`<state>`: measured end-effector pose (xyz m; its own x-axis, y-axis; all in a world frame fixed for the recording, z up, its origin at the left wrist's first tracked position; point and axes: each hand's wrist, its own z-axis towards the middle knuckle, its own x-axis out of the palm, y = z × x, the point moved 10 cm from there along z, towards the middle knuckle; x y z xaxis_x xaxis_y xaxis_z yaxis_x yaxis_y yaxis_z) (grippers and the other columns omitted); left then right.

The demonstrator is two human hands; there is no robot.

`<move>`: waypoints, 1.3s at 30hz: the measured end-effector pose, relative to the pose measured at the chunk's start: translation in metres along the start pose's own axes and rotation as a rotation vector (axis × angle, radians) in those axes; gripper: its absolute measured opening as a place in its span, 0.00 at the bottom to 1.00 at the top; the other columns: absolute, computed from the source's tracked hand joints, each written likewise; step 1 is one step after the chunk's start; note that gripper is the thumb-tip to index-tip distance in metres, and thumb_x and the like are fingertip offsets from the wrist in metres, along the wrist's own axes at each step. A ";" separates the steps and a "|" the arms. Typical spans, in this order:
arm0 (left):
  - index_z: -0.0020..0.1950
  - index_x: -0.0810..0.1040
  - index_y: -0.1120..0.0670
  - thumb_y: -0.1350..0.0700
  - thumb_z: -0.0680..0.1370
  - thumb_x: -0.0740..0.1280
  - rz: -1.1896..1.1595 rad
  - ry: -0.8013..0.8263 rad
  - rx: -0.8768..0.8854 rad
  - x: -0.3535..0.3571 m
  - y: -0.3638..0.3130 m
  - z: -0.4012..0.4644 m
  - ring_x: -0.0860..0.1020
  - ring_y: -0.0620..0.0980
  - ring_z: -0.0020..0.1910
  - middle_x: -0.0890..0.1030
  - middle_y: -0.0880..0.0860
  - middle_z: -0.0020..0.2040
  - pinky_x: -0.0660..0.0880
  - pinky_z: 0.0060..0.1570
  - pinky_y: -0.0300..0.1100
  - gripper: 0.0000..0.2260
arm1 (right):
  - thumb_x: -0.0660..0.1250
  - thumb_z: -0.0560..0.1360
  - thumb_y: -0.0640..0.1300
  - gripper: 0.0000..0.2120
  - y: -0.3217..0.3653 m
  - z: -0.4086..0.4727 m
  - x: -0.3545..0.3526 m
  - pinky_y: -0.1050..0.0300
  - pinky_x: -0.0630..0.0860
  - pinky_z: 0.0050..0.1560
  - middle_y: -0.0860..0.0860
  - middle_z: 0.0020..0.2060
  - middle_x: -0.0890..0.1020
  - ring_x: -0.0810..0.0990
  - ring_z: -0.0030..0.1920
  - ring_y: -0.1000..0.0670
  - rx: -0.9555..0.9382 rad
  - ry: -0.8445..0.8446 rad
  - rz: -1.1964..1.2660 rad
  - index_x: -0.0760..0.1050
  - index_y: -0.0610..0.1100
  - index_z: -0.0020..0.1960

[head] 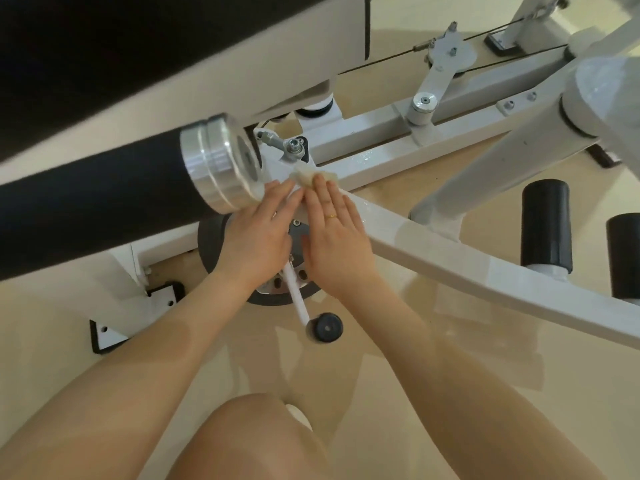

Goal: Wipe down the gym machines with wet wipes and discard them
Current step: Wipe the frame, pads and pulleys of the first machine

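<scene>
A long white painted metal frame bar (450,258) of the gym machine runs from centre out to the near right. Your left hand (258,230) and right hand (334,237) lie flat, fingers straight, pressing a small crumpled white wet wipe (311,176) onto its far end

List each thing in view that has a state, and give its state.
Wipe: bunched, pressed on the bar under both hands' fingertips.
Left hand: fingers straight, touching the wipe.
Right hand: fingers straight, flat on the wipe and bar.
Bar: white, shiny, looks wet near the hands.
Roller: black, untouched.
Knob: black, untouched.
</scene>
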<state>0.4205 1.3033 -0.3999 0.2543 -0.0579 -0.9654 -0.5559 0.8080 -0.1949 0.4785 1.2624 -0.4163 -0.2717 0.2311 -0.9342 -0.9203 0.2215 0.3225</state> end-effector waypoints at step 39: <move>0.69 0.68 0.64 0.71 0.72 0.63 -0.080 -0.009 -0.044 -0.007 0.009 -0.006 0.67 0.61 0.68 0.70 0.61 0.68 0.59 0.65 0.51 0.25 | 0.58 0.74 0.49 0.42 0.012 0.011 0.009 0.53 0.32 0.71 0.44 0.75 0.35 0.34 0.75 0.47 -0.062 0.298 0.018 0.34 0.40 0.75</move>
<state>0.4094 1.3074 -0.3963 0.3061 -0.1163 -0.9449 -0.5676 0.7746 -0.2791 0.4679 1.2771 -0.4187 -0.3499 -0.0555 -0.9351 -0.9277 0.1592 0.3377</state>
